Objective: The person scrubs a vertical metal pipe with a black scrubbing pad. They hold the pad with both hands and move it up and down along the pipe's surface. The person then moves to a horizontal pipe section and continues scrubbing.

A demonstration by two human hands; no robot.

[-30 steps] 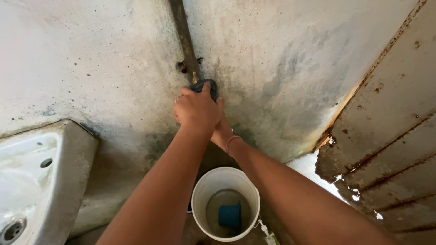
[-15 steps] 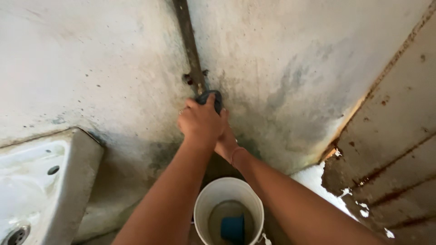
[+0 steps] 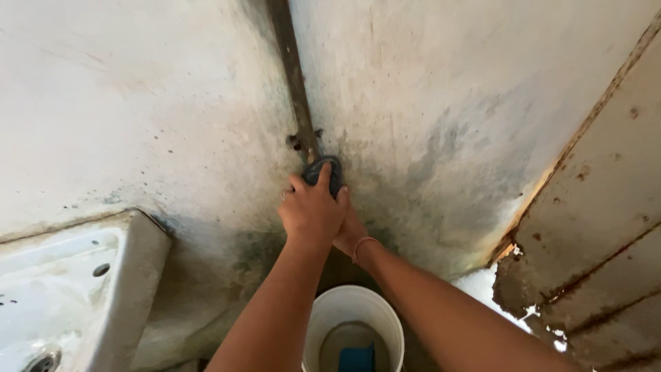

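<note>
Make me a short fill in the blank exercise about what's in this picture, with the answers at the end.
1. The left hand grips a dark round ____ on the pipe.
2. Directly below the hands stands a white ____.
3. Inside the bucket lies a ____ cup.
4. A white sink is mounted to the ____ of the arms.

Answers: tap; bucket; blue; left

A dim floor [image 3: 420, 358] at the foot of two stained walls, mostly hidden. A white bucket [image 3: 322, 318] stands on it in the corner, holding shallow water and a small blue cup [image 3: 358, 358] resting on its bottom.
</note>
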